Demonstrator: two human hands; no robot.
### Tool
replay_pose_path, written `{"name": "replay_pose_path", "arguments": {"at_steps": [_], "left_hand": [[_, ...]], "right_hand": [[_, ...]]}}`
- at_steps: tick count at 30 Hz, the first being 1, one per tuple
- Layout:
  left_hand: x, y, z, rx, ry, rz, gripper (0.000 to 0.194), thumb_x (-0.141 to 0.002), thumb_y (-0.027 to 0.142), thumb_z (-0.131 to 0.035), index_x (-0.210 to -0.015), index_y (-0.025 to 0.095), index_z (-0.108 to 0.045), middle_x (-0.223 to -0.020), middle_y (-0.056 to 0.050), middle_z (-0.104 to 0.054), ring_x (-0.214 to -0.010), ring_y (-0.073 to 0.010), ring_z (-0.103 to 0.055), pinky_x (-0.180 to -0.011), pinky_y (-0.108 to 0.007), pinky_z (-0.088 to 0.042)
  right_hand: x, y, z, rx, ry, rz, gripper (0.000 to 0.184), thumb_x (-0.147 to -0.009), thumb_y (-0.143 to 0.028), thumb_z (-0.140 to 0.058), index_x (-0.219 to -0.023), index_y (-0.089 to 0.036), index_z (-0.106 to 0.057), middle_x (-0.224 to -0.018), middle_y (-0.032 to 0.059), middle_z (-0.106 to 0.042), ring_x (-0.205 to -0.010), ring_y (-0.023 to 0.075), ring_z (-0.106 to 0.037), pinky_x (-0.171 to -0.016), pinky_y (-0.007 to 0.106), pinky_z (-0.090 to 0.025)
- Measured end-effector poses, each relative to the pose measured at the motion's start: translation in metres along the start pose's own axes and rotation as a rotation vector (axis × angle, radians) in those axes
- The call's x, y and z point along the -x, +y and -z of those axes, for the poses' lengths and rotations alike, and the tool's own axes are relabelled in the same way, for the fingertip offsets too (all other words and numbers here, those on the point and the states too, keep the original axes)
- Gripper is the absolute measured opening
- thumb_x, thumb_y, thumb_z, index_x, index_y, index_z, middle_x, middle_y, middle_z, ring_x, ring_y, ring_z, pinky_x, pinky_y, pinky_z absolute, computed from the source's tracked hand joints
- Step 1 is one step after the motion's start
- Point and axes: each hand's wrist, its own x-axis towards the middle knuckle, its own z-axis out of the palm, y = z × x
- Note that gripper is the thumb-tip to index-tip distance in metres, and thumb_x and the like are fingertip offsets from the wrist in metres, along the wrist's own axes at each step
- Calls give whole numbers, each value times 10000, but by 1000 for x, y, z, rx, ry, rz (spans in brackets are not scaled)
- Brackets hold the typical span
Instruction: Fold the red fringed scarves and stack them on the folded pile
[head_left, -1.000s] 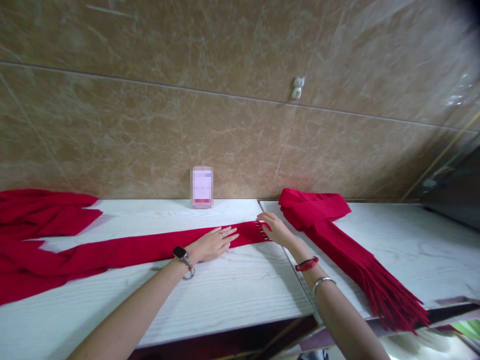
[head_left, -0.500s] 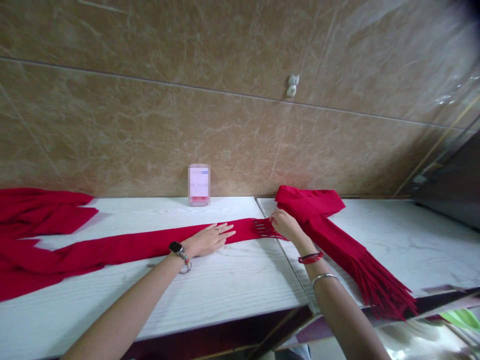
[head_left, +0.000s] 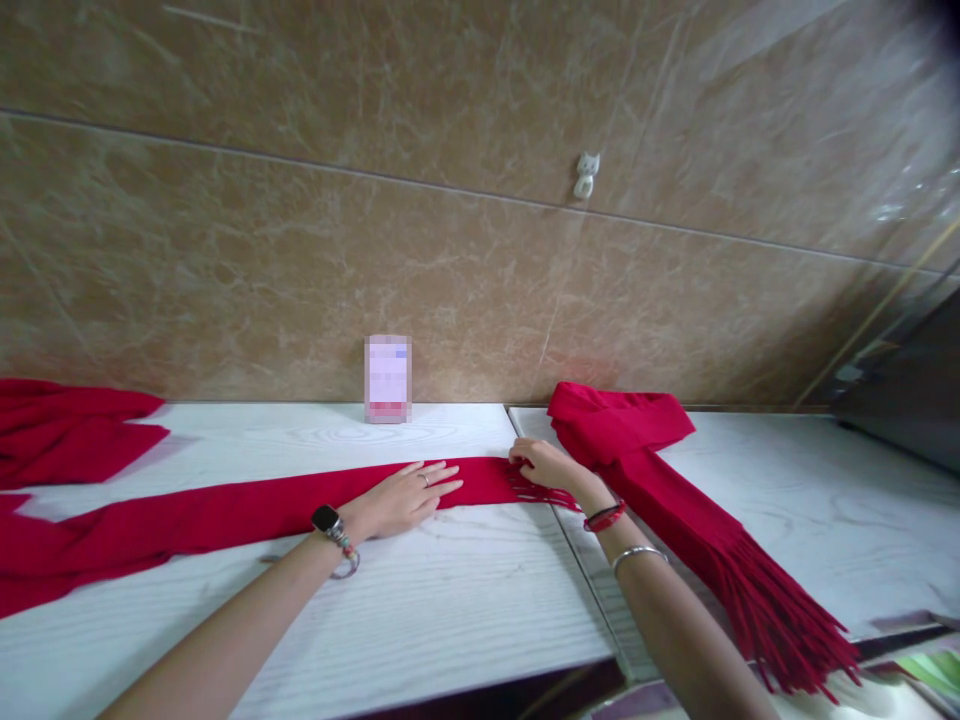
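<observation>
A long red scarf (head_left: 247,510) runs flat from the left across the white tabletop, its fringed end near the seam. My left hand (head_left: 405,498) lies on it palm down, fingers spread. At the fringe, my right hand (head_left: 546,465) has its fingers bent and pinched together where the strands begin; just what is between the fingertips is hidden. A second red scarf (head_left: 667,490) lies folded over itself to the right of my right hand, its fringe hanging over the front edge. More bunched red cloth (head_left: 75,430) is at the far left.
A pale pink phone (head_left: 388,380) leans upright against the brown marbled wall (head_left: 300,250). A small white cat-shaped hook (head_left: 586,175) sticks to the wall. A seam divides the white tabletop (head_left: 450,600). A dark box-like object (head_left: 900,370) stands at the right.
My right hand has moved left along the fringe to where the strands start. My left hand stays flat on the scarf. The camera view has shifted slightly.
</observation>
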Motion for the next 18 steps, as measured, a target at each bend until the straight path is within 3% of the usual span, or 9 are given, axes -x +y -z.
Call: {"name": "replay_pose_path", "arguments": {"at_steps": [7,13,16,18], "left_hand": [[-2,3,5,-40,-84,39,431,-955,267,-240,-1382,302,-278,-1468,29,-226,-1340,-139,-186,-1084,-338,-115],[-1,3,6,-59,-127,87,429,-962,271,-225,-1390,302,-253,-1476,30,-200,-1346,-128,-157,-1084,-338,-102],[-1,3,5,-55,-116,83,422,-966,280,-220,-1386,304,-260,-1475,28,-205,-1347,-128,-158,-1083,-334,-102],[-1,3,5,-51,-106,81,420,-968,286,-220,-1385,304,-262,-1474,26,-209,-1346,-131,-161,-1083,-336,-102]], "right_hand": [[25,21,17,166,-6,-184,319,-661,40,-425,-802,-139,-648,-906,104,-643,-890,184,-561,-810,262,-410],[19,-7,28,79,342,-33,308,-675,32,-427,-809,-146,-640,-1038,97,-595,-1006,193,-492,-865,299,-390],[8,-25,18,34,189,34,273,-710,-3,-453,-852,-146,-638,-922,69,-625,-906,152,-534,-822,246,-397],[5,-28,11,87,24,-43,232,-741,-48,-470,-851,-156,-642,-903,60,-642,-848,133,-560,-766,212,-402]]}}
